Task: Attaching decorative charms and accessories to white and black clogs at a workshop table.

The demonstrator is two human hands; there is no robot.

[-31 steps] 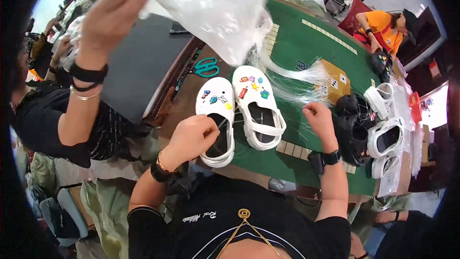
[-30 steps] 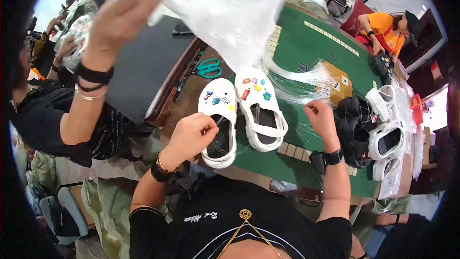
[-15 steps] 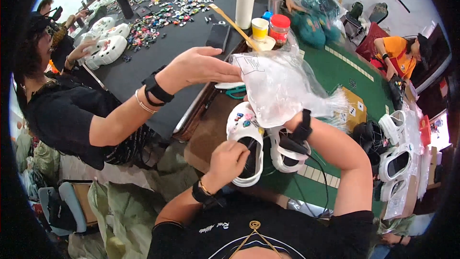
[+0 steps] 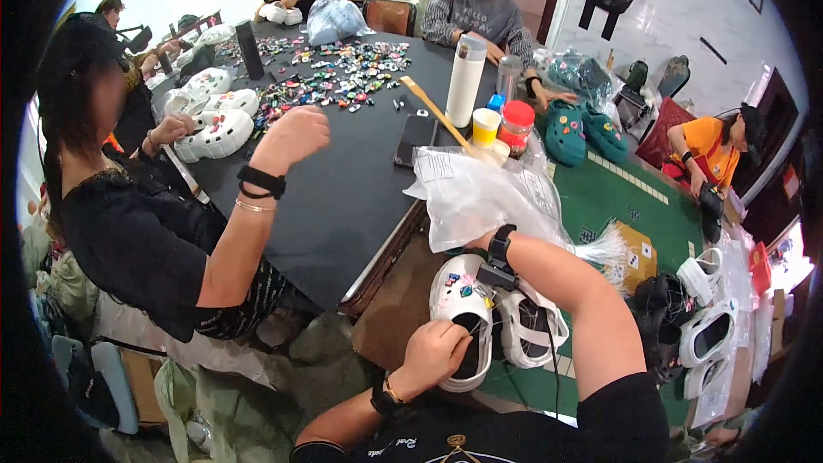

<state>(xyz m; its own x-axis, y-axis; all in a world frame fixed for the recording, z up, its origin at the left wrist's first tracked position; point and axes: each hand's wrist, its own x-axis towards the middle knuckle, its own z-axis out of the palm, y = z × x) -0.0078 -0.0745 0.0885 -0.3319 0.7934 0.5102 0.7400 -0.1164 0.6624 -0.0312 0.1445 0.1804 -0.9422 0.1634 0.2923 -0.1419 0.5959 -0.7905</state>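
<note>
- White clogs with small coloured charms lie as a pair at the near edge of the green table, toes pointing away from the person.
- Left hand closes round the heel of the left clog, fingers curled over its rim.
- Right hand is mostly hidden behind a clear plastic bag; it seems to grip the bag from below, though I cannot tell how tightly.
- That bag, crumpled and see-through with a pale printed patch, hangs just above the clogs and blocks the view of the table behind it.
- A stack of flat clear bags fans out to the right, beside a small tan box.
- Behind stand a tall white flask, a yellow cup and a red-lidded jar.
- A co-worker's fist is raised over the black table, which is strewn with loose charms.
</note>
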